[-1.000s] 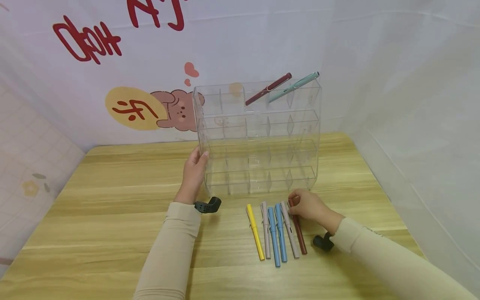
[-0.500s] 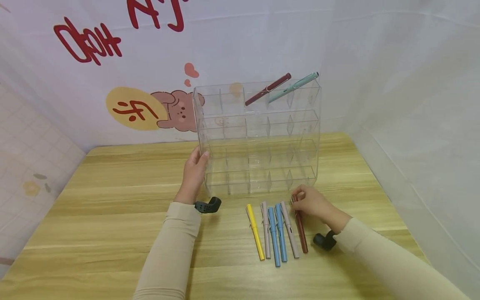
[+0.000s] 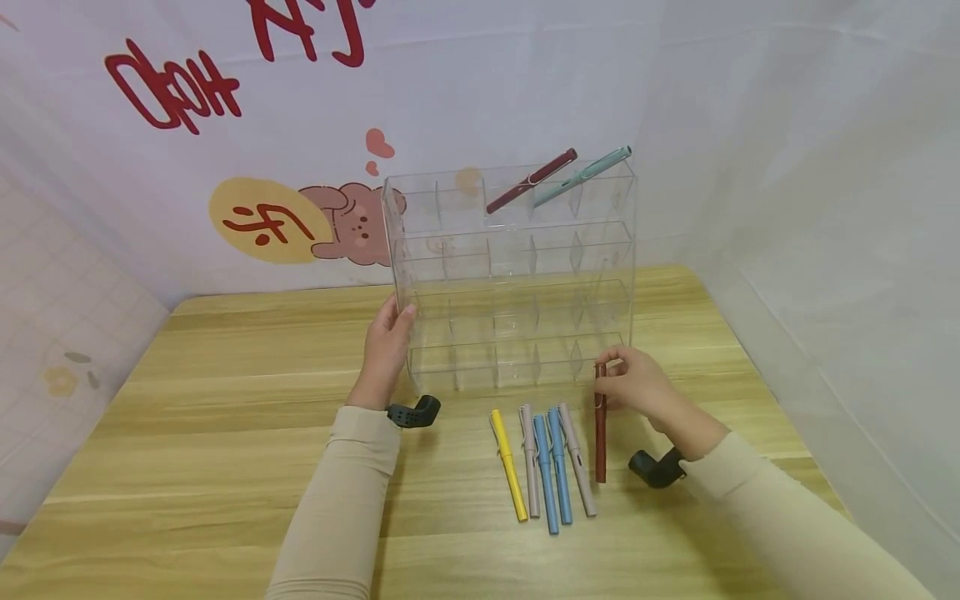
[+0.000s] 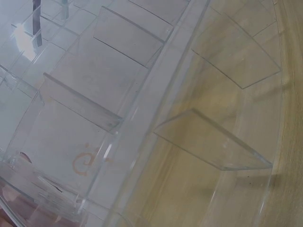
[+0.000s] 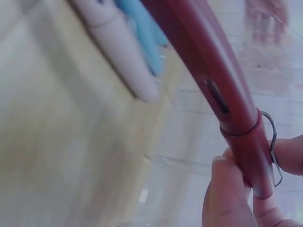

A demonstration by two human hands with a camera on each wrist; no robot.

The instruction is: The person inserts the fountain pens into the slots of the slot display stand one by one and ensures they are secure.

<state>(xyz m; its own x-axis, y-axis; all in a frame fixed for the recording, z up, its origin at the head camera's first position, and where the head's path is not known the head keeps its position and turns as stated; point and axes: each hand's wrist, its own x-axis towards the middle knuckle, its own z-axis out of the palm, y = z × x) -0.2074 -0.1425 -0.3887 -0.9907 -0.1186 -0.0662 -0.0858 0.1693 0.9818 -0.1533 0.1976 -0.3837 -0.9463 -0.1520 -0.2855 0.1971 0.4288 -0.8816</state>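
A clear acrylic display rack [image 3: 516, 364] with rows of divided compartments stands on the table. My left hand [image 3: 385, 348] grips its left side edge, thumb toward the front. My right hand [image 3: 639, 385] pinches a dark red fountain pen [image 3: 601, 446] by its capped end, close in front of the rack's lower right corner. In the right wrist view, fingers and thumb hold the cap [image 5: 253, 158] near its metal clip, and the barrel slants up and left. Another dark red pen [image 3: 531, 182] and a mint green pen [image 3: 583, 177] lean in the rack's top row.
In front of the rack lie a yellow pen [image 3: 510, 467], two blue pens [image 3: 546, 475] and two pale greyish-pink pens [image 3: 579, 462], roughly side by side. A white printed curtain [image 3: 480, 92] hangs behind the wooden table [image 3: 225, 433].
My right hand has drawn the dark red pen from the right end of the row, lifting it up toward the rack and turning it more upright. My left hand stays on the rack.
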